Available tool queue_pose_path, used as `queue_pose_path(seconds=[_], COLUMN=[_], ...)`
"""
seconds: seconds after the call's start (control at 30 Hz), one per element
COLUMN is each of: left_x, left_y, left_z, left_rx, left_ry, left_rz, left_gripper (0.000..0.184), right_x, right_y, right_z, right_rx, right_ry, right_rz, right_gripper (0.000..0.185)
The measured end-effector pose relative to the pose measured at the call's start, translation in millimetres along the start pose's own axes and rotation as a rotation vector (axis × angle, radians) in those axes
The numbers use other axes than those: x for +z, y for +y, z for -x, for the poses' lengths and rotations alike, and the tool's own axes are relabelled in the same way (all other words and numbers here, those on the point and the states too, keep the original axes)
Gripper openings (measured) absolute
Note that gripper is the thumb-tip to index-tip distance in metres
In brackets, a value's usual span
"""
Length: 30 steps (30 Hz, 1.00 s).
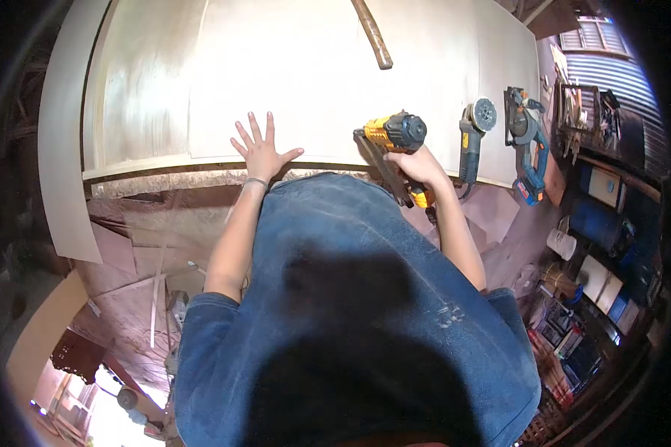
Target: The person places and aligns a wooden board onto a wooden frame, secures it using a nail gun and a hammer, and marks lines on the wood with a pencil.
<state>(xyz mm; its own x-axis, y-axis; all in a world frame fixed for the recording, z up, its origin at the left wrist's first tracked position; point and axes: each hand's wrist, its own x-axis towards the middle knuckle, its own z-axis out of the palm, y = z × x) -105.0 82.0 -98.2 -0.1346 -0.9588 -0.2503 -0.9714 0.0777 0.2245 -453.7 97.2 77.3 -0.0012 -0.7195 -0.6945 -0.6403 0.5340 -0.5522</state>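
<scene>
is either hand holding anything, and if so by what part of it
The right hand holds the yellow-and-black power tool by its handle. The left hand holds nothing; it is spread at the near edge of the pale board.

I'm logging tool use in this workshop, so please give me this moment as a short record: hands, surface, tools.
Left hand: palm down, fingers spread, at the near edge of the pale panel
Right hand: gripping the yellow-and-black nail gun
Surface: pale panel
Tools to the right: angle grinder, then circular saw
Far side: wooden handle, cut off by the picture's top edge
</scene>
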Motion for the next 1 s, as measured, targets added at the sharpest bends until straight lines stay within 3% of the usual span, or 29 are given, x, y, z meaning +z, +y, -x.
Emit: queue_pose_path(seconds=[0.17, 0.27, 0.4, 0.53, 0.87, 1.0], left_x=[-4, -1, -1, -8, -20, -14], left_y=[0, -2, -3, -3, -22, -28], left_z=[0, -2, -1, -3, -9, -6], left_rx=[-0.018, -0.019, -0.011, 0.004, 0.103, 0.132], left_ry=[-0.038, -0.029, -0.054, -0.085, -0.206, -0.193], left_rz=[0.009, 0.019, 0.045, 0.057, 0.091, 0.081], left_gripper=[0.136, 0.135, 0.135, 0.134, 0.128, 0.128], right_x=[-2, 5, 14, 22, 22, 4], right_y=[-36, -37, -39, -38, -33, -36], right_z=[-24, -35, -42, -40, -14, -15], right_rx=[0.066, -0.027, 0.015, -0.046, 0.118, 0.2], right_ry=[-0.073, -0.057, -0.064, 0.024, 0.293, 0.245], right_rz=[-0.065, 0.055, 0.107, 0.069, -0.175, -0.136], right_gripper=[0.045, 0.043, 0.044, 0.044, 0.037, 0.038])
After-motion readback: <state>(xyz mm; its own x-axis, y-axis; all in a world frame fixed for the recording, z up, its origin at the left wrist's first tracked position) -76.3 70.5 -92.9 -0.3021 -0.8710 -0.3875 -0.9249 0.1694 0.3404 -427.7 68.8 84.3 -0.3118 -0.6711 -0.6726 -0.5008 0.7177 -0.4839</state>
